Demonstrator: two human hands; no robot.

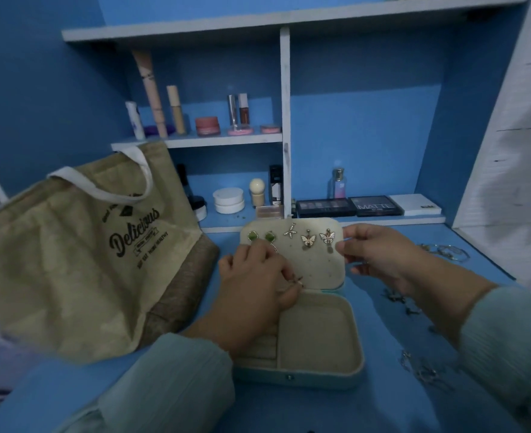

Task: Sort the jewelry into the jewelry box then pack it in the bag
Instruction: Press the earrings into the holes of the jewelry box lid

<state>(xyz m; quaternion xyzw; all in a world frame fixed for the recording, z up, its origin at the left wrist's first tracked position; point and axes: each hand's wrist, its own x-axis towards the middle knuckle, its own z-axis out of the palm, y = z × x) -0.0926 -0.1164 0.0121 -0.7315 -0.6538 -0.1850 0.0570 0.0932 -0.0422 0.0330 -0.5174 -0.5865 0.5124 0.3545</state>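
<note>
An open cream jewelry box [317, 364] sits on the blue desk in front of me. Its raised lid [317, 260] carries two green earrings [261, 236], a starfish earring [290, 230] and two butterfly earrings [318, 239]. My left hand [255, 285] hovers over the box's left side, its fingertips pinching a small earring [297, 280] near the lid's lower edge. My right hand [379, 254] grips the lid's right edge. A tan cloth bag [70, 260] printed "Delicious" lies to the left.
Loose jewelry lies on the desk at the right: hoops [445, 252], small pieces [395, 296] and chains [426, 370]. Shelves behind hold cosmetics [208, 125], eyeshadow palettes [348, 206] and a small bottle [338, 184]. A white wall panel [514, 151] stands at the right.
</note>
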